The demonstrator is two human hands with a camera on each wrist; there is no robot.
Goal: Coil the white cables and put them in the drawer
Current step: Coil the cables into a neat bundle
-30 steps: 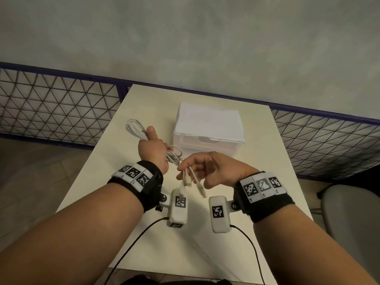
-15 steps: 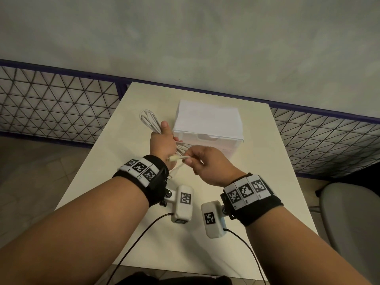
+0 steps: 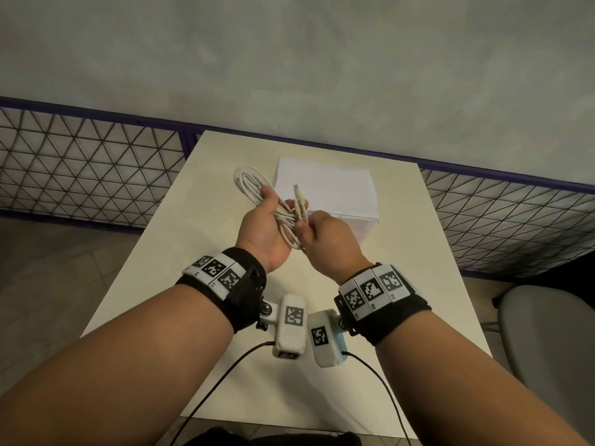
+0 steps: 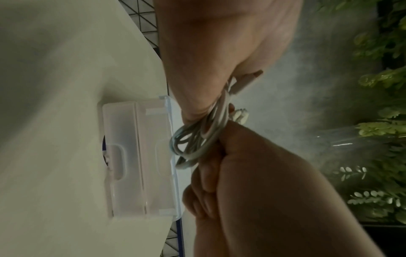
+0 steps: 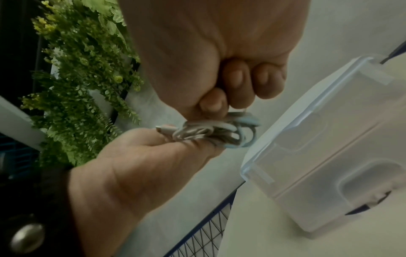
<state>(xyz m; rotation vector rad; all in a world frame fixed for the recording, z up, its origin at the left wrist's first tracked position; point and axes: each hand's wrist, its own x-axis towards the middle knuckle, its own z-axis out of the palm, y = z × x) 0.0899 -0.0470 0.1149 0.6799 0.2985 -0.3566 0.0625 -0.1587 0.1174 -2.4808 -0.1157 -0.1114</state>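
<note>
Both hands grip one smooth, round-looped white cable coil [image 3: 257,191]: left hand [image 3: 264,226] curled around it, right hand [image 3: 328,239] pinching strands, above the table's far edge before a frosted, boxy plastic drawer [image 3: 325,191].

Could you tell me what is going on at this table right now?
A person is coiling a white cable above the table. The left hand holds the looped bundle, while the right hand pinches the loose strand near the connector end, apparently wrapping it round the coil. The translucent plastic drawer box sits just behind the hands, closed, so the cable has not yet been put away.
</note>
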